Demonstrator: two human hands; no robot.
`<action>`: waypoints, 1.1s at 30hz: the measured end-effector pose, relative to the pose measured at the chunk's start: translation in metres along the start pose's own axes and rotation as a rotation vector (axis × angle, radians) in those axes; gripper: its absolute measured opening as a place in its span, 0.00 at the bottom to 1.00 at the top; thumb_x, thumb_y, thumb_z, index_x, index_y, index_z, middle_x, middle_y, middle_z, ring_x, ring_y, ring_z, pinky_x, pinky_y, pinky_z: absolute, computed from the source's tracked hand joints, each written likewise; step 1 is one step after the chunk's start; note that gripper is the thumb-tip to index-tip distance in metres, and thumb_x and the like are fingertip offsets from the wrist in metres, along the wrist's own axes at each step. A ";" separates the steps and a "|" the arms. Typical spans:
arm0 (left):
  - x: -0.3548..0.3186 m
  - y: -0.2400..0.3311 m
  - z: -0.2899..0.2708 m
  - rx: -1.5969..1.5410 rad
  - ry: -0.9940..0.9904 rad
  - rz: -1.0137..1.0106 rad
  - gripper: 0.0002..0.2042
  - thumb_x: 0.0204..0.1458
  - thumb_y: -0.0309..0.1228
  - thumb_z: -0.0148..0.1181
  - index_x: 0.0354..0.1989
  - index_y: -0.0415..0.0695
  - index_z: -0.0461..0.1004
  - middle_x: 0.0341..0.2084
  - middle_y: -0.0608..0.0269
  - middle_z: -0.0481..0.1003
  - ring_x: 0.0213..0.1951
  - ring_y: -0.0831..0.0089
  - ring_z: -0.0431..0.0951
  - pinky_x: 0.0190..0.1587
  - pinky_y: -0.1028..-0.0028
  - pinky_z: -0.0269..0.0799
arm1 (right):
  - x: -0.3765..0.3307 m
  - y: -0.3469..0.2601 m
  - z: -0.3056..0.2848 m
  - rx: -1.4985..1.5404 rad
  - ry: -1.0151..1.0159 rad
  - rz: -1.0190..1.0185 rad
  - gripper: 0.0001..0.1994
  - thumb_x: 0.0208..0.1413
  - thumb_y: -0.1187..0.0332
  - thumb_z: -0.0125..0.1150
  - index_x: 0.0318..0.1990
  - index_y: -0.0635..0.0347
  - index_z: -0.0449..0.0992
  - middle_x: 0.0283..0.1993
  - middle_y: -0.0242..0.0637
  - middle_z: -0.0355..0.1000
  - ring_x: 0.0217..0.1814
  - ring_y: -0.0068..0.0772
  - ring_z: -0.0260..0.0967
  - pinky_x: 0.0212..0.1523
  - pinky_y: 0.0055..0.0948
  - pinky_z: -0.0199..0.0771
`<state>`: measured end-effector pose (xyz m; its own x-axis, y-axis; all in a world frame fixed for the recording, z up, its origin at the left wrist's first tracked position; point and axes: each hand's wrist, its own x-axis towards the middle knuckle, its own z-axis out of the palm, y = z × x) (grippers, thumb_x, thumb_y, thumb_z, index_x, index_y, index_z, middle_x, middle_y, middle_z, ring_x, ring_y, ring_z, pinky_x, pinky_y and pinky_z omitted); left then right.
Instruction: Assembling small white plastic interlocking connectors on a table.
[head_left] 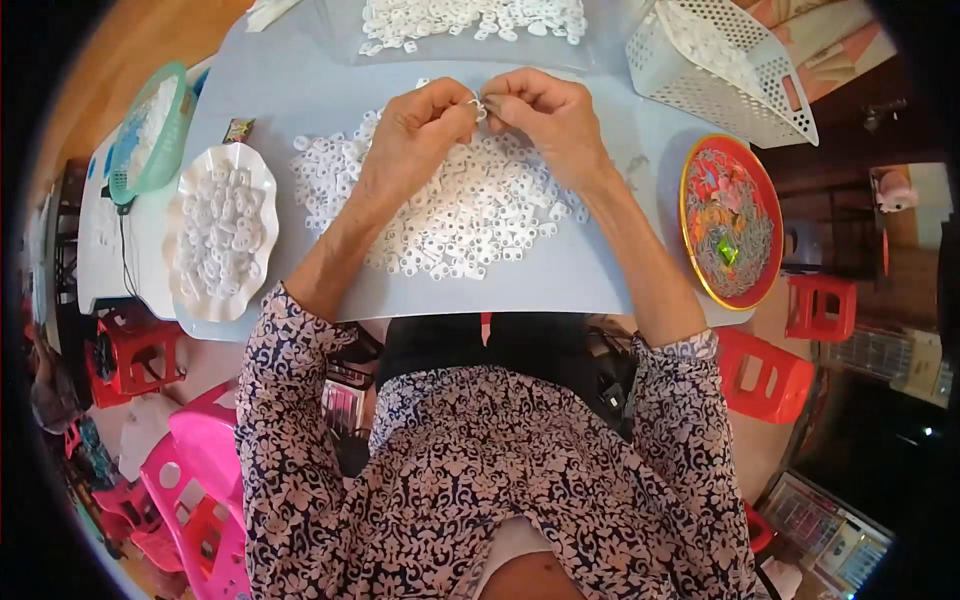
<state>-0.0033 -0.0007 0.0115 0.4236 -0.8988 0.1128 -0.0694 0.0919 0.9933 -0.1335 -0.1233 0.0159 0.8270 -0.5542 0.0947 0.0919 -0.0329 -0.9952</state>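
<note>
Both hands meet above the far side of a wide pile of small white plastic pieces with holes [450, 225]. Between the fingertips is one small white plastic piece [479, 108], partly covered by the fingers. My left hand [425, 120] pinches it from the left, thumb against forefinger. From the right, my right hand [545, 110] pinches at the same spot, its fingers curled. Whether a finer part is also between the fingertips is too small to tell. The pile spreads over the grey-blue table [590, 280] beneath my wrists.
A scalloped white dish [270, 190] of white pieces stands left, near a green basket [180, 125]. On the right are a red round tray [690, 215] with grey metal bits and wrappers, and a white perforated basket [790, 125]. A clear tray [460, 55] of pieces lies at the back.
</note>
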 end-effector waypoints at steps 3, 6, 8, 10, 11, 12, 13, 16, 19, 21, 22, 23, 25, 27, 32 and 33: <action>0.000 -0.002 -0.001 0.073 -0.006 -0.003 0.06 0.52 0.29 0.52 0.28 0.39 0.72 0.18 0.71 0.70 0.24 0.85 0.67 0.29 0.82 0.63 | -0.001 0.006 0.002 0.044 -0.009 -0.020 0.08 0.54 0.74 0.58 0.40 0.67 0.75 0.31 0.31 0.73 0.32 0.19 0.69 0.36 0.18 0.71; 0.000 -0.002 0.001 0.071 0.003 0.013 0.06 0.52 0.29 0.52 0.27 0.40 0.72 0.17 0.72 0.69 0.23 0.86 0.65 0.26 0.82 0.59 | -0.002 0.005 0.000 0.091 -0.038 -0.079 0.09 0.54 0.75 0.57 0.43 0.66 0.74 0.34 0.32 0.73 0.34 0.19 0.69 0.38 0.19 0.72; -0.001 -0.002 0.001 0.085 -0.001 0.016 0.06 0.52 0.29 0.52 0.26 0.41 0.71 0.17 0.72 0.68 0.22 0.87 0.64 0.25 0.82 0.58 | -0.003 0.005 0.001 0.109 -0.053 -0.118 0.12 0.55 0.76 0.56 0.47 0.66 0.71 0.37 0.33 0.72 0.37 0.20 0.69 0.40 0.20 0.72; -0.002 0.001 0.001 0.090 0.001 -0.002 0.07 0.52 0.29 0.52 0.26 0.40 0.71 0.17 0.72 0.68 0.22 0.87 0.64 0.25 0.82 0.57 | -0.004 0.006 0.001 0.094 -0.047 -0.113 0.13 0.55 0.76 0.55 0.48 0.65 0.70 0.37 0.33 0.72 0.37 0.20 0.69 0.41 0.21 0.72; -0.002 0.002 0.002 0.096 0.004 -0.017 0.07 0.52 0.30 0.52 0.26 0.40 0.71 0.16 0.72 0.68 0.21 0.87 0.63 0.24 0.82 0.57 | -0.005 0.006 0.001 0.078 -0.040 -0.110 0.14 0.55 0.76 0.55 0.50 0.65 0.69 0.38 0.33 0.72 0.38 0.20 0.69 0.42 0.21 0.72; -0.002 0.002 0.002 0.095 0.006 -0.018 0.07 0.52 0.30 0.52 0.26 0.40 0.71 0.16 0.72 0.68 0.21 0.87 0.63 0.24 0.82 0.57 | -0.005 0.005 0.001 0.077 -0.042 -0.109 0.14 0.55 0.76 0.55 0.50 0.65 0.69 0.38 0.33 0.72 0.38 0.20 0.69 0.42 0.21 0.72; -0.002 0.002 0.002 0.097 0.016 -0.007 0.07 0.52 0.30 0.52 0.26 0.40 0.71 0.16 0.72 0.67 0.21 0.87 0.63 0.24 0.82 0.57 | -0.005 0.004 0.001 0.066 -0.026 -0.102 0.14 0.55 0.76 0.55 0.50 0.65 0.69 0.38 0.33 0.72 0.38 0.20 0.69 0.42 0.21 0.72; -0.002 0.001 0.001 0.107 0.018 0.007 0.07 0.52 0.30 0.52 0.26 0.40 0.71 0.16 0.72 0.67 0.20 0.87 0.62 0.23 0.82 0.57 | -0.005 0.004 0.001 0.039 -0.014 -0.088 0.14 0.55 0.76 0.55 0.50 0.65 0.69 0.38 0.33 0.72 0.38 0.20 0.69 0.43 0.21 0.72; -0.001 -0.001 0.001 0.138 0.010 0.021 0.07 0.52 0.30 0.51 0.26 0.41 0.71 0.16 0.72 0.66 0.19 0.86 0.61 0.22 0.82 0.56 | -0.005 0.003 0.003 0.024 -0.005 -0.098 0.14 0.53 0.76 0.55 0.48 0.65 0.69 0.36 0.33 0.73 0.36 0.19 0.70 0.42 0.20 0.73; -0.001 -0.002 0.001 0.158 0.011 0.030 0.07 0.52 0.30 0.51 0.26 0.41 0.71 0.15 0.72 0.66 0.19 0.86 0.61 0.22 0.82 0.56 | -0.005 0.001 0.003 0.023 0.006 -0.112 0.13 0.52 0.77 0.55 0.47 0.65 0.70 0.35 0.33 0.73 0.35 0.19 0.71 0.40 0.20 0.74; 0.000 -0.002 0.000 0.168 -0.005 0.042 0.07 0.52 0.30 0.51 0.26 0.40 0.71 0.15 0.72 0.66 0.19 0.86 0.61 0.22 0.82 0.56 | -0.005 0.000 0.003 0.006 0.003 -0.111 0.13 0.52 0.77 0.55 0.47 0.65 0.70 0.35 0.33 0.73 0.34 0.18 0.70 0.39 0.19 0.74; 0.000 -0.003 0.000 0.178 -0.021 0.054 0.07 0.52 0.30 0.51 0.26 0.40 0.71 0.15 0.72 0.66 0.19 0.86 0.61 0.22 0.82 0.56 | -0.005 0.000 0.003 -0.011 0.000 -0.109 0.13 0.52 0.77 0.55 0.47 0.65 0.70 0.35 0.33 0.73 0.34 0.18 0.70 0.39 0.19 0.74; 0.000 -0.003 0.001 0.165 -0.013 0.056 0.07 0.52 0.30 0.51 0.26 0.40 0.71 0.15 0.72 0.66 0.19 0.86 0.61 0.22 0.82 0.56 | -0.004 0.001 0.004 -0.024 0.013 -0.114 0.13 0.52 0.77 0.55 0.46 0.65 0.70 0.34 0.32 0.73 0.33 0.17 0.70 0.38 0.18 0.74; 0.000 -0.003 0.001 0.151 -0.007 0.060 0.07 0.52 0.31 0.51 0.26 0.40 0.71 0.15 0.72 0.66 0.19 0.86 0.61 0.22 0.82 0.56 | -0.004 0.002 0.004 -0.037 0.028 -0.120 0.13 0.52 0.77 0.55 0.46 0.65 0.71 0.34 0.31 0.73 0.33 0.17 0.70 0.38 0.18 0.73; -0.001 -0.002 0.001 0.149 0.002 0.052 0.08 0.52 0.31 0.51 0.26 0.41 0.71 0.15 0.73 0.66 0.19 0.87 0.60 0.22 0.82 0.55 | -0.005 0.004 0.004 -0.017 0.030 -0.109 0.13 0.52 0.76 0.56 0.46 0.65 0.71 0.34 0.31 0.73 0.33 0.16 0.70 0.38 0.18 0.73; -0.001 -0.002 0.001 0.149 0.003 0.051 0.08 0.52 0.31 0.51 0.26 0.41 0.71 0.15 0.73 0.66 0.19 0.87 0.60 0.22 0.82 0.55 | -0.006 0.004 0.004 -0.017 0.029 -0.108 0.13 0.52 0.76 0.56 0.46 0.65 0.71 0.34 0.31 0.73 0.33 0.16 0.70 0.38 0.18 0.73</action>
<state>-0.0048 -0.0002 0.0092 0.4184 -0.8935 0.1631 -0.2238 0.0727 0.9719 -0.1358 -0.1173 0.0115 0.7966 -0.5702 0.2008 0.1698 -0.1077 -0.9796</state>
